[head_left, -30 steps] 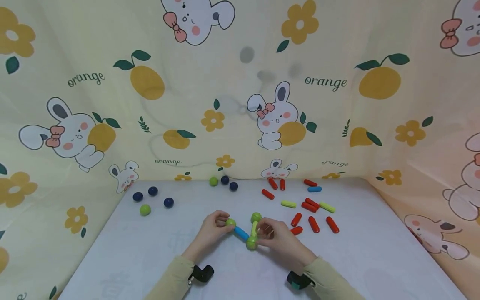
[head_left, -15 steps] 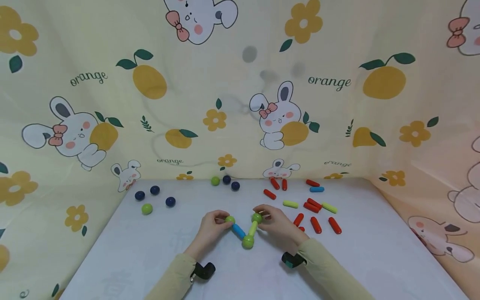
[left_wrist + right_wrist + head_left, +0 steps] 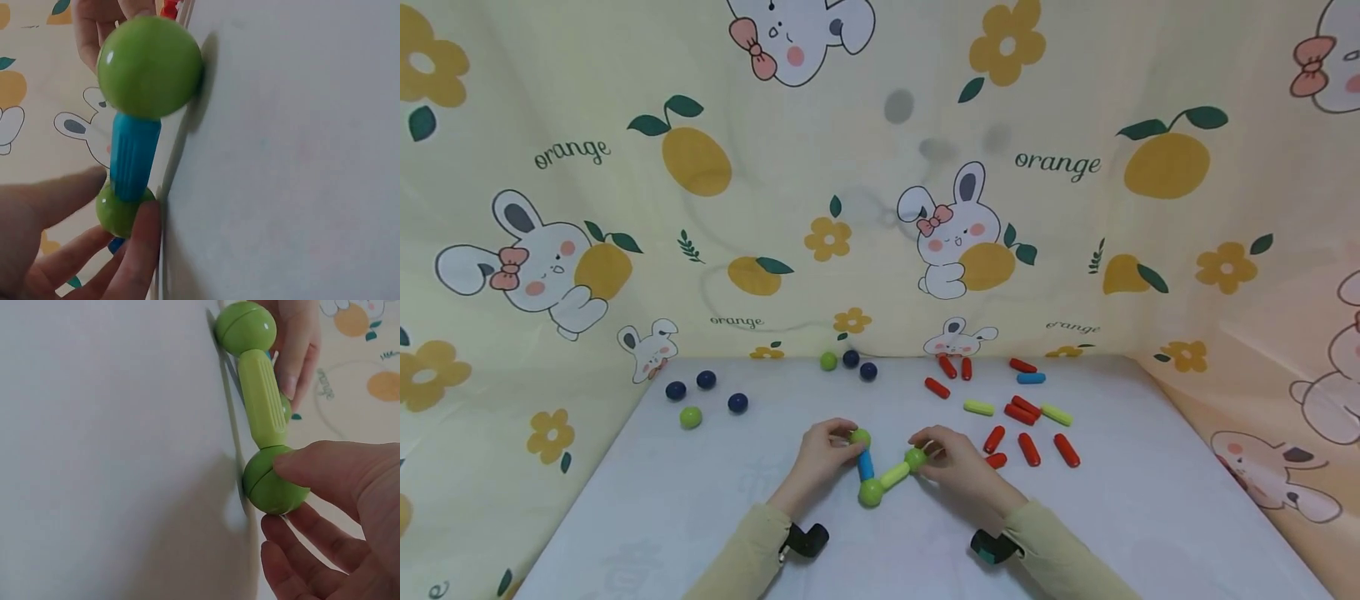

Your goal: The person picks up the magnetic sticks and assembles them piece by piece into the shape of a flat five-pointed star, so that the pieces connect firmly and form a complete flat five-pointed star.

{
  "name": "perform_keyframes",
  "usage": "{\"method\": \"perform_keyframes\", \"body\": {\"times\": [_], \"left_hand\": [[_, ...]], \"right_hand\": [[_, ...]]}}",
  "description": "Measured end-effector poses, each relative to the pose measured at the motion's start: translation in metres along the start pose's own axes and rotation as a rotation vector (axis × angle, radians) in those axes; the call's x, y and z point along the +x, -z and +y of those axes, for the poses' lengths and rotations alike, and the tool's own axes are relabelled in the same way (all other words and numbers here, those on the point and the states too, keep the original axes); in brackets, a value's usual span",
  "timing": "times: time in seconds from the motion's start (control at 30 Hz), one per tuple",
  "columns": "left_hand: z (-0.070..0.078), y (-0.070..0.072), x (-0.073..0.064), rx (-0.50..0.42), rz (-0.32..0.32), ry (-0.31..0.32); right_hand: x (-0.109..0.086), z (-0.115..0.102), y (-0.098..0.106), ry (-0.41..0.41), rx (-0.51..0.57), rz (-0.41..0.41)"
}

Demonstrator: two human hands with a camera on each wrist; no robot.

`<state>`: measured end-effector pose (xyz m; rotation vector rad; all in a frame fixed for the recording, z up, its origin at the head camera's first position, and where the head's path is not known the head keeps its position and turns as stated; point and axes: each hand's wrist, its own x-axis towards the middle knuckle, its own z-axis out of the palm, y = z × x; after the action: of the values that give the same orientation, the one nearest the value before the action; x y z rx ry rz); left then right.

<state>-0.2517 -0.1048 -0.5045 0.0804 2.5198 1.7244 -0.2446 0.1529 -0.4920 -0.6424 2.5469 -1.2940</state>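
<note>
Three green balls are joined by a blue rod (image 3: 866, 465) and a light green rod (image 3: 262, 400) into a V. Its corner ball (image 3: 870, 492) points toward the person, low over the white tabletop. My left hand (image 3: 822, 457) pinches the left end ball (image 3: 115, 215) between thumb and fingers, at the far end of the blue rod. At the other tip, my right hand (image 3: 958, 467) pinches the right end ball (image 3: 275, 481), thumb on top of it and fingertips below in the right wrist view.
Several red rods (image 3: 1028, 449) lie to the right, with light green rods (image 3: 978, 407) and another blue rod (image 3: 1031, 378) among them. Dark blue balls (image 3: 737, 403) and loose green balls (image 3: 691, 417) sit at the back left. A printed cloth (image 3: 850, 167) hangs behind the table.
The corner ball has swung left and toward the person, and the V has widened. My right hand has shifted from the light green rod to the right end ball.
</note>
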Motion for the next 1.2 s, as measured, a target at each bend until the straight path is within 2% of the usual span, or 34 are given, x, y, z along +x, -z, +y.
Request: {"method": "perform_keyframes", "body": {"times": [0.1,0.3,0.47,0.7,0.8,0.97,1.2], "left_hand": [[0.002,-0.002,-0.002,-0.021,-0.027,0.004],[0.007,-0.003,-0.004,-0.003,-0.030,0.006],[0.007,-0.003,-0.007,-0.018,-0.012,0.026],[0.005,-0.006,-0.012,-0.056,0.021,0.038],[0.004,-0.007,-0.012,-0.054,0.027,0.038],[0.001,-0.008,-0.012,-0.048,0.036,0.044],[0.001,-0.007,-0.013,-0.072,0.033,0.056]], "right_hand": [[-0.004,-0.001,-0.002,0.012,-0.006,-0.001],[-0.011,-0.004,-0.004,0.035,-0.012,-0.002],[-0.014,-0.004,-0.004,0.062,-0.027,0.016],[-0.016,-0.001,0.002,0.023,-0.021,-0.002],[-0.020,0.001,0.012,0.020,-0.024,-0.011],[-0.029,0.009,0.043,0.043,-0.070,0.021],[-0.044,0.025,0.070,-0.006,-0.153,0.042]]}}
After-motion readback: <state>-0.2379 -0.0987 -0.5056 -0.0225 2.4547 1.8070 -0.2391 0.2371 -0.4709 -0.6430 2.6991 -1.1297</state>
